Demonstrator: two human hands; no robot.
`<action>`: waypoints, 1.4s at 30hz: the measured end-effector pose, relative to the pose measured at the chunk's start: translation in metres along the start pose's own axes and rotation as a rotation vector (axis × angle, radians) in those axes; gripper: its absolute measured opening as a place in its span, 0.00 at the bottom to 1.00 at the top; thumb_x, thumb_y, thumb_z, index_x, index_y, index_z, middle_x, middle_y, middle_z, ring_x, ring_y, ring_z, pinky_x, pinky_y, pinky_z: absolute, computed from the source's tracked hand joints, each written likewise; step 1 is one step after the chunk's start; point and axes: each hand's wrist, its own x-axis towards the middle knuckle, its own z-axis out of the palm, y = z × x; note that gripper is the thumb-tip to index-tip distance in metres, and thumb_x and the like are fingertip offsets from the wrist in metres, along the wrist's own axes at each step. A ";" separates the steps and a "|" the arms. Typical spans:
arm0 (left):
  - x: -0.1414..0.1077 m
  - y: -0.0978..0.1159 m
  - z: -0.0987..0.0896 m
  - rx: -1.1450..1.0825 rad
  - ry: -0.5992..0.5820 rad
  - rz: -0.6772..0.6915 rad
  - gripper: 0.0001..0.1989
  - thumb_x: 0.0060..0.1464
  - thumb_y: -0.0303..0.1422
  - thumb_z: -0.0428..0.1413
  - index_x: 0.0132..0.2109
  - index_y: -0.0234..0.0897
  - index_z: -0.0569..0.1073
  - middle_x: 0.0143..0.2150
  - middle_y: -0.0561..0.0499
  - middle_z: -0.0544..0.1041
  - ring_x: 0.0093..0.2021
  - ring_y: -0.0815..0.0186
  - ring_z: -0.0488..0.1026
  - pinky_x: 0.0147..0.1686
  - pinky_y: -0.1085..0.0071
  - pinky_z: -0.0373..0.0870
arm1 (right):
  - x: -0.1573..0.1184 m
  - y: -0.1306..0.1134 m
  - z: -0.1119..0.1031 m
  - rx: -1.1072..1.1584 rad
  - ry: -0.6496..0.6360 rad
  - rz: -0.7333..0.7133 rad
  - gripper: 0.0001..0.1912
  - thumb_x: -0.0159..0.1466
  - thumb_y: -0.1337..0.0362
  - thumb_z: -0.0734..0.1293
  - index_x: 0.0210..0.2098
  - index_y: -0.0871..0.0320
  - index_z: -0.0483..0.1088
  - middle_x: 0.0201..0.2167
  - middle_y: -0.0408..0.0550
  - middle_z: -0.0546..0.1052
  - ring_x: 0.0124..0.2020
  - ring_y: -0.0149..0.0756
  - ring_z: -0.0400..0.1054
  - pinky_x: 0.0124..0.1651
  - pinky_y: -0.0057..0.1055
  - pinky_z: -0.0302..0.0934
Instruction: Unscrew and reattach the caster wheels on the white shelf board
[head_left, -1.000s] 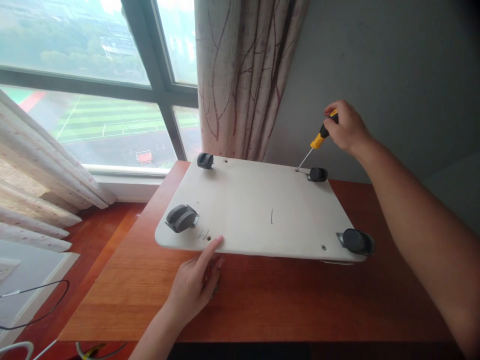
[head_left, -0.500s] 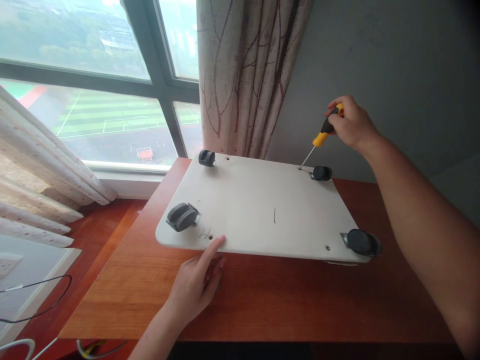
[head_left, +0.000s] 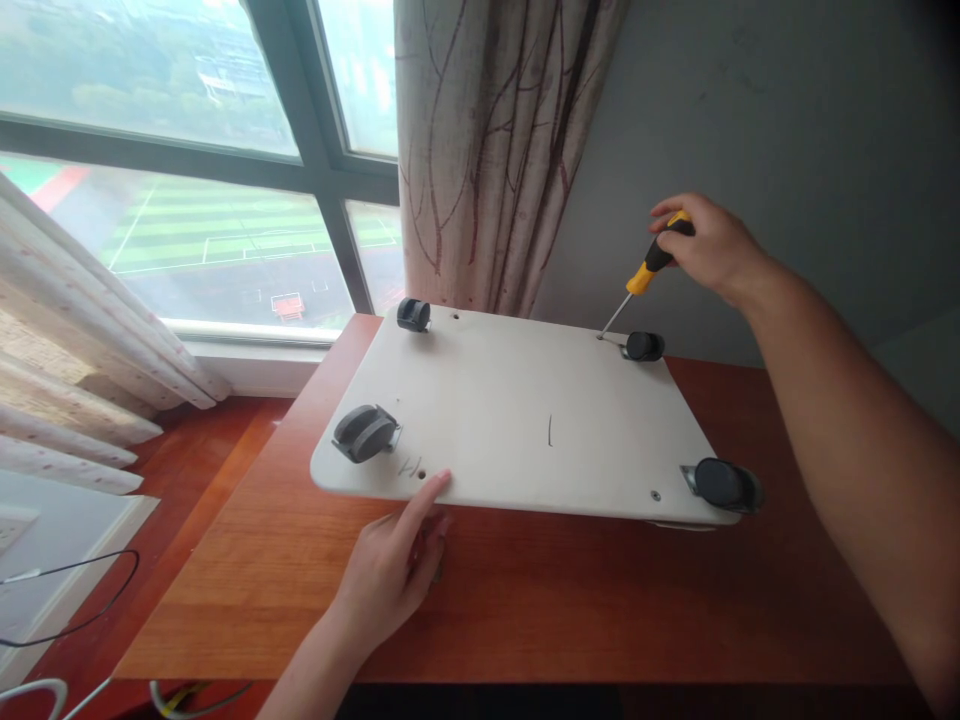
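Observation:
A white board (head_left: 495,400) with rounded corners lies with its caster side up, raised a little above the wooden tabletop. Black-and-grey casters stand at its corners, among them the near-left caster (head_left: 366,433) and the far-right caster (head_left: 643,346). My right hand (head_left: 709,245) is closed round the handle of a yellow-and-black screwdriver (head_left: 640,278). Its tilted shaft meets the board at a hole near the far-right caster; the screw head there is too small to see. My left hand (head_left: 394,570) grips the near edge, index finger on top beside an open hole, other fingers partly hidden below.
The wooden table (head_left: 300,580) extends under and around the board. A screw (head_left: 655,496) sits in the near-right hole. Behind are a patterned curtain (head_left: 487,150), a grey wall (head_left: 750,120) and a window at left. Cables (head_left: 97,620) hang at the lower left.
My right hand has shifted slightly right and turned a little on the screwdriver handle, while the tip stays at the same hole. The board and my left hand keep their places.

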 end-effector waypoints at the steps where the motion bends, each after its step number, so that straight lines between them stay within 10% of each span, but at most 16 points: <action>1: 0.000 0.000 0.000 0.001 0.000 0.002 0.30 0.65 0.25 0.49 0.70 0.43 0.54 0.40 0.50 0.81 0.28 0.69 0.76 0.32 0.76 0.72 | 0.000 0.001 -0.001 -0.054 0.010 0.028 0.18 0.62 0.61 0.64 0.52 0.51 0.70 0.46 0.49 0.77 0.44 0.43 0.72 0.48 0.43 0.67; 6: 0.001 0.001 -0.001 0.008 0.005 -0.001 0.30 0.64 0.25 0.49 0.71 0.44 0.53 0.41 0.52 0.81 0.28 0.70 0.75 0.33 0.77 0.72 | -0.003 -0.005 -0.006 -0.475 0.107 0.146 0.20 0.62 0.46 0.66 0.43 0.54 0.74 0.38 0.57 0.76 0.46 0.56 0.71 0.50 0.58 0.62; 12: 0.000 0.001 -0.001 0.026 0.013 -0.005 0.29 0.65 0.26 0.49 0.70 0.44 0.54 0.39 0.54 0.81 0.26 0.71 0.74 0.32 0.77 0.71 | 0.003 0.002 -0.008 -0.044 -0.076 0.002 0.19 0.63 0.64 0.63 0.53 0.51 0.71 0.47 0.49 0.76 0.42 0.39 0.71 0.46 0.39 0.67; 19: 0.001 0.001 0.000 0.038 0.028 0.010 0.29 0.65 0.26 0.50 0.70 0.44 0.55 0.38 0.53 0.80 0.26 0.71 0.73 0.31 0.76 0.70 | -0.001 -0.009 -0.012 -0.469 0.082 0.094 0.20 0.61 0.44 0.66 0.38 0.54 0.74 0.34 0.55 0.77 0.41 0.52 0.70 0.47 0.52 0.64; 25: -0.002 -0.001 0.000 0.031 0.015 0.003 0.30 0.65 0.26 0.50 0.71 0.43 0.54 0.40 0.52 0.81 0.27 0.70 0.73 0.32 0.75 0.71 | 0.005 0.001 -0.008 0.007 -0.117 0.010 0.23 0.58 0.64 0.66 0.54 0.51 0.70 0.46 0.48 0.77 0.36 0.37 0.71 0.39 0.37 0.70; 32: 0.000 0.001 -0.001 0.018 0.024 0.009 0.29 0.65 0.25 0.50 0.70 0.44 0.55 0.40 0.53 0.81 0.27 0.70 0.74 0.33 0.76 0.70 | 0.001 -0.009 -0.008 -0.457 0.055 0.062 0.22 0.62 0.46 0.65 0.46 0.55 0.74 0.36 0.55 0.76 0.42 0.51 0.70 0.48 0.51 0.65; 38: -0.001 0.001 -0.001 0.025 0.027 0.014 0.30 0.64 0.25 0.50 0.71 0.44 0.55 0.39 0.53 0.81 0.28 0.70 0.74 0.34 0.76 0.70 | 0.009 -0.007 -0.011 -0.008 -0.188 0.087 0.21 0.62 0.66 0.62 0.55 0.53 0.70 0.50 0.53 0.74 0.39 0.38 0.70 0.35 0.33 0.69; 42: -0.001 0.000 -0.001 0.017 0.023 0.004 0.30 0.65 0.25 0.50 0.71 0.44 0.55 0.40 0.53 0.81 0.31 0.70 0.76 0.35 0.76 0.71 | 0.009 -0.010 -0.015 -0.292 -0.138 0.070 0.17 0.67 0.57 0.63 0.52 0.55 0.72 0.43 0.54 0.76 0.38 0.39 0.69 0.43 0.39 0.66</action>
